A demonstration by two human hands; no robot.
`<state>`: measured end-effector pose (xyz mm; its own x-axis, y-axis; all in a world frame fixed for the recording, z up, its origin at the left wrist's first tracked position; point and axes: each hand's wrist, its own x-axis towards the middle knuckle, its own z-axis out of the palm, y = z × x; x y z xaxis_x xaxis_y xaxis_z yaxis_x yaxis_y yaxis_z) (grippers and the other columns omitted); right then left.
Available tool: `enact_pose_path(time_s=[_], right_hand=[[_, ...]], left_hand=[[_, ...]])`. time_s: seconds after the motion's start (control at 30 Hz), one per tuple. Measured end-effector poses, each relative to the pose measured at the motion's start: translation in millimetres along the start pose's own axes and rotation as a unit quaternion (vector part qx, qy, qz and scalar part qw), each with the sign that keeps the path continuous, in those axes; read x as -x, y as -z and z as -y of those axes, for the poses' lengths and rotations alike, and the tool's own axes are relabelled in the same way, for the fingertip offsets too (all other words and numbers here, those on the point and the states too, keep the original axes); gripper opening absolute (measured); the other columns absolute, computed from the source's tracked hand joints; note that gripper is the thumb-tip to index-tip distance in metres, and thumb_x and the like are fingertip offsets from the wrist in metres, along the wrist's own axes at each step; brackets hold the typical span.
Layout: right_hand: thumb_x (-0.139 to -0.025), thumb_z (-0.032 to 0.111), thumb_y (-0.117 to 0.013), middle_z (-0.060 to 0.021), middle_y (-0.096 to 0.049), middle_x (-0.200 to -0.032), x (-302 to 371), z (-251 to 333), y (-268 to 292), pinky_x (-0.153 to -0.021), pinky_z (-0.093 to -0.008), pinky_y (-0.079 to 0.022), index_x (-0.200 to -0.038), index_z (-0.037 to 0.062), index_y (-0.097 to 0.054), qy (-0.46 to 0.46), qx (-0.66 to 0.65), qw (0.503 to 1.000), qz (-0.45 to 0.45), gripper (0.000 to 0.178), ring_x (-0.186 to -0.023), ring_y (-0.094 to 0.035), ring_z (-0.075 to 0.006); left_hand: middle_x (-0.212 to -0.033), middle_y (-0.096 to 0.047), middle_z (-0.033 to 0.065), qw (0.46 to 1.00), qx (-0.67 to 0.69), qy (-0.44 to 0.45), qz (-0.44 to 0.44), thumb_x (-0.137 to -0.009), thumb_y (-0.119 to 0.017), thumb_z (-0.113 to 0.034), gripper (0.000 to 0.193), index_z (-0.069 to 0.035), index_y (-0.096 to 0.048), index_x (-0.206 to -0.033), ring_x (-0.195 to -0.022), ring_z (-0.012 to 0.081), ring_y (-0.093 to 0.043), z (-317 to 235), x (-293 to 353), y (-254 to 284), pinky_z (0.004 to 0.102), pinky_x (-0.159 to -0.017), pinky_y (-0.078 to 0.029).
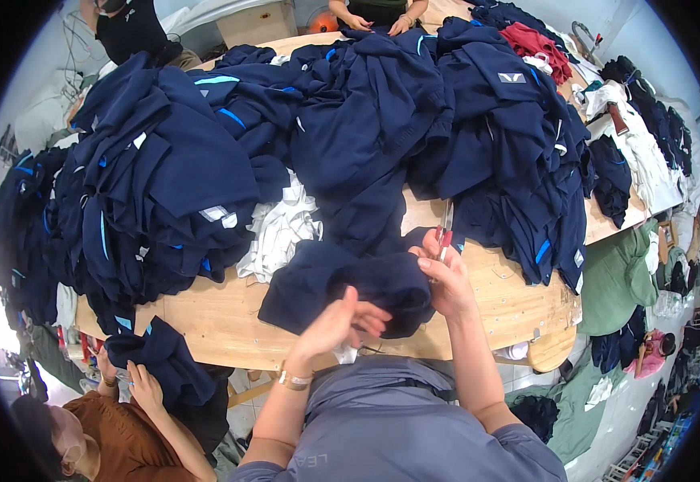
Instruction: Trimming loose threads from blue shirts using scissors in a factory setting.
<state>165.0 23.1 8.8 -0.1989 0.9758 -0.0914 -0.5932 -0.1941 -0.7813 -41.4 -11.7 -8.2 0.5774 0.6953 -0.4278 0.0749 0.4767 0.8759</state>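
Note:
A navy garment lies bunched at the table's near edge, its folds reaching up toward the pile behind it. Over its near side is my left hand, thumb up and fingers apart; whether the fingertips touch the cloth I cannot tell. My right hand, at the garment's right end, is closed on a pair of thread snips with red on the handle and metal blades pointing away from me. White cloth scraps sit just beyond the garment, to the left.
Large heaps of navy garments cover the left and right of the wooden table. A co-worker in brown handles navy cloth at lower left. Another person's hands work at the far edge. Green cloth hangs at right.

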Motion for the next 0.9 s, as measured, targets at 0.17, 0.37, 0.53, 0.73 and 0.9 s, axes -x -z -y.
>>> enact_pose_path(time_s=[0.17, 0.37, 0.53, 0.73, 0.9], right_hand=[[-0.079, 0.002, -0.058, -0.0001, -0.046, -0.075, 6.9, 6.0, -17.8, -0.060, -0.0173, -0.033, -0.083, 0.0121, -0.036, -0.027, -0.072, 0.995, 0.056, 0.025, -0.069, -0.044, -0.0054], [-0.083, 0.000, -0.059, 0.0014, -0.046, -0.072, -1.9, -20.2, 7.3, -0.059, -0.0184, -0.036, -0.082, 0.0092, -0.035, 0.046, 0.182, 0.982, -0.023, 0.025, -0.065, -0.042, -0.0036], [-0.082, 0.003, -0.060, 0.0003, -0.049, -0.071, 1.6, -21.7, -17.7, -0.054, -0.0188, -0.036, -0.085, 0.0041, -0.043, 0.146, 0.377, 0.912, -0.075, 0.018, -0.060, -0.042, -0.0040], [-0.071, 0.000, -0.067, -0.0091, -0.047, -0.079, -0.2, -19.0, -41.3, -0.058, -0.0275, -0.042, -0.091, 0.0010, -0.047, 0.275, 0.473, 0.837, 0.026, 0.028, -0.064, -0.048, -0.0191], [-0.069, -0.008, -0.060, -0.0097, -0.046, -0.075, 6.5, -23.2, -42.1, -0.057, -0.0302, -0.041, -0.088, -0.0001, -0.047, 0.146, 0.425, 0.893, 0.022, 0.025, -0.066, -0.048, -0.0232]], left_hand=[[-0.084, -0.062, 0.0040, 0.882, 0.451, -0.067, -0.121, -0.091, -0.049, -0.039, 0.030, -0.010, -0.058, -0.091, -0.072, 0.0149, -0.058, 7.9, -21.0, -28.1, 0.0256, -0.054, -0.044], [-0.090, -0.063, 0.0003, 0.866, 0.456, -0.144, -0.148, -0.089, -0.055, -0.029, 0.016, -0.013, -0.058, -0.092, -0.076, 0.0101, -0.060, -25.3, -5.7, -8.8, 0.0202, -0.051, -0.045], [-0.093, -0.062, 0.0040, 0.881, 0.407, -0.165, -0.177, -0.091, -0.051, -0.026, 0.018, -0.009, -0.056, -0.096, -0.079, 0.0127, -0.061, -26.0, -0.9, -14.4, 0.0288, -0.064, -0.055], [-0.096, -0.062, 0.0069, 0.869, 0.418, -0.211, -0.158, -0.093, -0.047, -0.017, 0.014, -0.007, -0.054, -0.100, -0.087, 0.0172, -0.062, -16.4, -6.5, -19.6, 0.0368, -0.077, -0.055], [-0.102, -0.060, 0.0078, 0.874, 0.404, -0.217, -0.161, -0.092, -0.049, -0.015, 0.011, -0.007, -0.054, -0.099, -0.092, 0.0185, -0.060, -19.8, -7.9, -23.3, 0.0364, -0.079, -0.053]])
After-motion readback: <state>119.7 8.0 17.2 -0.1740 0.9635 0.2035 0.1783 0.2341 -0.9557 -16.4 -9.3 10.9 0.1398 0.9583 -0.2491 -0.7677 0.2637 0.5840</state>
